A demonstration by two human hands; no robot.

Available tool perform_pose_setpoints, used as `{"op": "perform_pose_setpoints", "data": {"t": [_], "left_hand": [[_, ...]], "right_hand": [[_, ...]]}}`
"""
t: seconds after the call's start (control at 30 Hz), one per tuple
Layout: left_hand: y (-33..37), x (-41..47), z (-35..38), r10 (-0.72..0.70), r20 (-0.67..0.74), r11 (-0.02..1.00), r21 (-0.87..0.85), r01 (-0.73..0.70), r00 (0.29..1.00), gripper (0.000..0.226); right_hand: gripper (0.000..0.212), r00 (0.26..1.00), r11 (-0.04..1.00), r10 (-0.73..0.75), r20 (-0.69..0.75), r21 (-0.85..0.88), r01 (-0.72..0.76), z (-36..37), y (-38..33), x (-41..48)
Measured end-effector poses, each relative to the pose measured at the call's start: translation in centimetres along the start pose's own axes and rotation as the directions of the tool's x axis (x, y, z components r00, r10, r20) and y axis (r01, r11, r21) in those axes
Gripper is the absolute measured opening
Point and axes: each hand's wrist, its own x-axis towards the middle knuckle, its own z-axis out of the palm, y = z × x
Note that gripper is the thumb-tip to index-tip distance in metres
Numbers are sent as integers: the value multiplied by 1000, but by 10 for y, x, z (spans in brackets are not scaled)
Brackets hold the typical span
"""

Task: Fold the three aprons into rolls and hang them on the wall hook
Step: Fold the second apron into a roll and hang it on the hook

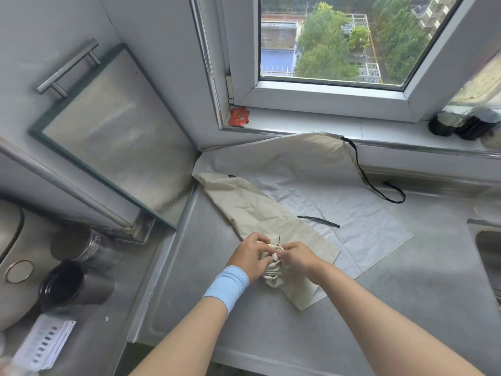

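A beige apron (254, 210), folded into a long strip, lies diagonally on the steel counter (406, 308). Its near end is bunched into a small roll (273, 272). My left hand (250, 257), with a light blue wristband, and my right hand (294, 257) both pinch that roll from either side, fingertips nearly touching. Under the strip a second apron (360, 226) lies spread flat, beige at the back and pale grey in front, with black ties (363, 172) trailing to the right. No wall hook is in view.
A window sill (325, 123) with a red packet (238, 116) runs behind the counter; dark jars (458, 126) stand at its right end. A cabinet door with a bar handle (67, 67) is at left. Metal cups (78, 283) stand lower left. A sink edge (485, 240) is at right.
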Motion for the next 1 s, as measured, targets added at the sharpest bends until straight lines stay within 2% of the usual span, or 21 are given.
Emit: {"op": "perform_pose_setpoints", "data": {"t": [0.1,0.23,0.27,0.33,0.4,0.47,0.53,0.63,0.7,0.73,0.8,0.83,0.9,1.0], "left_hand": [[-1,2,-4,85,18,982,165,-87,996,5],[3,10,-6,120,47,960,250,-128,992,6],[5,12,-7,106,57,956,268,-117,993,7],[9,18,-8,81,85,946,306,-104,993,12],[12,21,-8,74,96,939,329,-102,993,15],[14,23,-7,53,88,936,343,-80,995,16],[15,24,-4,35,79,936,346,-60,996,16],[18,24,-3,36,105,946,316,-68,994,14],[17,26,0,41,122,957,281,-74,992,13],[15,27,1,27,124,967,249,-57,992,16],[12,31,1,-49,162,977,213,14,986,41],[11,35,0,-107,227,967,249,48,968,55],[14,45,-3,-177,376,908,418,4,909,67],[25,54,-5,-234,495,865,498,-52,837,57]], "right_hand": [[29,999,998,-48,-6,-33,47,0,-1,-5],[16,977,941,-195,-81,-297,163,2,4,-2],[5,961,923,-244,-130,-334,189,4,6,-2],[19,910,885,-359,-209,-386,260,8,9,-5],[15,855,829,-464,-232,-454,327,11,14,-6],[9,831,803,-498,-249,-492,335,16,17,-8],[6,846,830,-442,-297,-494,260,19,16,-13],[18,856,865,-324,-403,-493,95,18,15,-16],[16,852,889,-282,-441,-453,60,13,13,-15],[15,857,900,-270,-439,-433,61,11,14,-13],[16,879,922,-236,-413,-381,69,6,15,-11],[17,891,934,-217,-398,-352,70,3,16,-10],[19,910,962,-168,-380,-264,68,-3,18,-7],[22,925,993,-99,-367,-96,68,-9,16,-6]]}}
